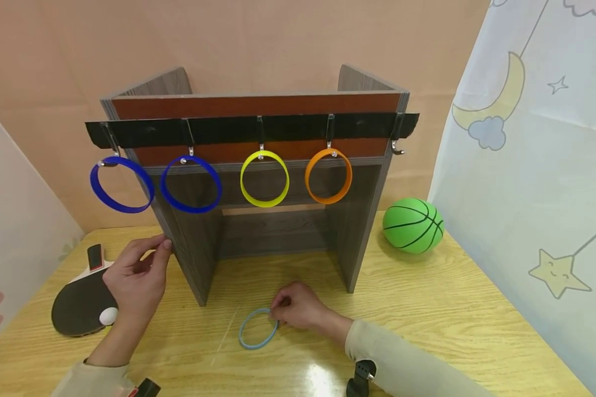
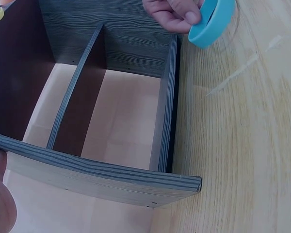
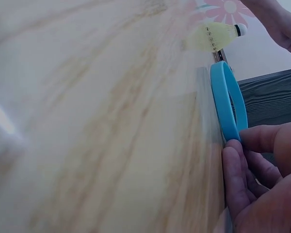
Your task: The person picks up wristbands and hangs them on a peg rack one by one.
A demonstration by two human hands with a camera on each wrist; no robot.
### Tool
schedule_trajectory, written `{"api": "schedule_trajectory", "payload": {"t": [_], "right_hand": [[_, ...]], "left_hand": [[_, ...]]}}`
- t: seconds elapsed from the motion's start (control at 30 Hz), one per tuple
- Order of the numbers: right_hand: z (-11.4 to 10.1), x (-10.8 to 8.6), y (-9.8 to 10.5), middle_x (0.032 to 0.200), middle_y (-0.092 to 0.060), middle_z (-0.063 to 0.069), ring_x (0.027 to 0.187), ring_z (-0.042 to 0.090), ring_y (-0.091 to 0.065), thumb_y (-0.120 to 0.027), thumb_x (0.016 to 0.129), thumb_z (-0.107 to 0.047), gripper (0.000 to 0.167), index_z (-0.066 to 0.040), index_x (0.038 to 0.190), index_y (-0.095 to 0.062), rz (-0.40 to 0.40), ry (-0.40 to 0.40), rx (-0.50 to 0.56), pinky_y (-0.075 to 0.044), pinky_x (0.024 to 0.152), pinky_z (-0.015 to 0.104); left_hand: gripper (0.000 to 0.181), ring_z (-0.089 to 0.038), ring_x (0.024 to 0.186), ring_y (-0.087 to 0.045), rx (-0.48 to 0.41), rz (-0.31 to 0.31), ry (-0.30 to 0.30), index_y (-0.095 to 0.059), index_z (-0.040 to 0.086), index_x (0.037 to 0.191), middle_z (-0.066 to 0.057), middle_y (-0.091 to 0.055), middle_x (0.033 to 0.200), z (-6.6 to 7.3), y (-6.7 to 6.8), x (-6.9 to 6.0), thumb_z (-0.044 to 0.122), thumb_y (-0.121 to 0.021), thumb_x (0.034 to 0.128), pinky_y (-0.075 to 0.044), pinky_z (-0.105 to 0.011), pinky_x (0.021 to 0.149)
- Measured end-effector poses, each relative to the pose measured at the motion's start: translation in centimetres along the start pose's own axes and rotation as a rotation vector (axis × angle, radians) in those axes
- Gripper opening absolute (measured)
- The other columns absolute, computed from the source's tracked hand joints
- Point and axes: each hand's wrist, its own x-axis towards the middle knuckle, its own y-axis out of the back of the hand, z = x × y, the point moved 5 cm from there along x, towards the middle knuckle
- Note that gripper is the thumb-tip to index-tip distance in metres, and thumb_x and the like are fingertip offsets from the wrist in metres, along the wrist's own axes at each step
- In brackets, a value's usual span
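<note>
My right hand (image 1: pixel 300 306) pinches the rim of a light-blue silicone wristband (image 1: pixel 259 347) between thumb and fingers, low over the table in front of the shelf. The same wristband (image 3: pixel 224 104) appears edge-on in the right wrist view. At the dark grey wooden shelf's (image 1: pixel 189 259) left side, my left hand (image 1: pixel 139 275) holds the panel's front edge with thumb and finger; the left wrist view shows only part of that hand (image 2: pixel 0 194). On hooks along the shelf's black strip (image 1: pixel 298 130) hang two dark-blue wristbands (image 1: pixel 121 208) (image 1: pixel 191 209), a yellow one (image 1: pixel 265 203) and an orange one (image 1: pixel 309 184).
The strip's far-right hook (image 1: pixel 397 149) bears no band. A green ball (image 1: pixel 413 226) lies right of the shelf. On the left are a black table-tennis paddle (image 1: pixel 81 303) and a white ball (image 1: pixel 108 316); a yellow shuttlecock (image 3: pixel 208 38) shows in the right wrist view.
</note>
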Motion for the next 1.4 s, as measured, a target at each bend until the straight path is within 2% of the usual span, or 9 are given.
{"api": "schedule_trajectory", "payload": {"t": [0.23, 0.43, 0.7, 1.13, 1.4], "right_hand": [[0.2, -0.1, 0.2, 0.064, -0.061, 0.008, 0.056, 0.014, -0.058, -0.069, 0.08, -0.001, 0.004, -0.001, 0.079, -0.066, -0.033, 0.0, 0.072, -0.052, 0.049, 0.026], [0.7, -0.5, 0.6, 0.07, -0.062, 0.009, 0.058, 0.016, -0.06, -0.068, 0.083, -0.003, 0.005, 0.0, 0.082, -0.065, -0.056, -0.049, 0.142, -0.053, 0.05, 0.027], [1.4, -1.6, 1.7, 0.07, -0.062, 0.013, 0.058, 0.02, -0.064, -0.065, 0.086, -0.002, 0.008, 0.006, 0.089, -0.062, -0.098, -0.065, 0.232, -0.057, 0.054, 0.032], [0.8, -3.5, 5.1, 0.076, -0.064, 0.018, 0.067, 0.026, -0.067, -0.067, 0.085, -0.001, 0.014, 0.01, 0.091, -0.062, -0.132, -0.038, 0.333, -0.058, 0.065, 0.039], [-0.7, -4.5, 8.0, 0.082, -0.065, 0.019, 0.075, 0.032, -0.068, -0.068, 0.083, 0.001, 0.016, 0.012, 0.093, -0.061, -0.101, 0.015, 0.368, -0.057, 0.071, 0.046]], "left_hand": [[0.007, -0.01, 0.071, -0.064, 0.036, -0.007, 0.007, -0.065, -0.021, 0.083, -0.021, -0.066, 0.078, 1.4, -0.5, 0.3, -0.019, -0.065, 0.0756, -0.053, -0.017, 0.072], [0.007, -0.011, 0.07, -0.064, 0.013, 0.004, 0.0, -0.064, -0.022, 0.082, -0.022, -0.066, 0.077, 1.4, -0.5, 0.3, -0.019, -0.065, 0.075, -0.053, -0.018, 0.072], [0.008, -0.011, 0.071, -0.064, 0.026, 0.001, 0.013, -0.065, -0.021, 0.083, -0.022, -0.066, 0.078, 1.0, -0.4, 0.1, -0.02, -0.064, 0.0753, -0.053, -0.018, 0.072], [0.009, -0.011, 0.071, -0.065, 0.026, 0.0, 0.023, -0.064, -0.022, 0.083, -0.021, -0.066, 0.079, -0.1, 0.0, 0.0, -0.021, -0.064, 0.0746, -0.053, -0.018, 0.072], [0.009, -0.012, 0.071, -0.065, 0.011, 0.006, 0.023, -0.064, -0.022, 0.083, -0.022, -0.065, 0.078, -0.2, 0.1, -0.1, -0.021, -0.064, 0.0743, -0.053, -0.019, 0.072]]}}
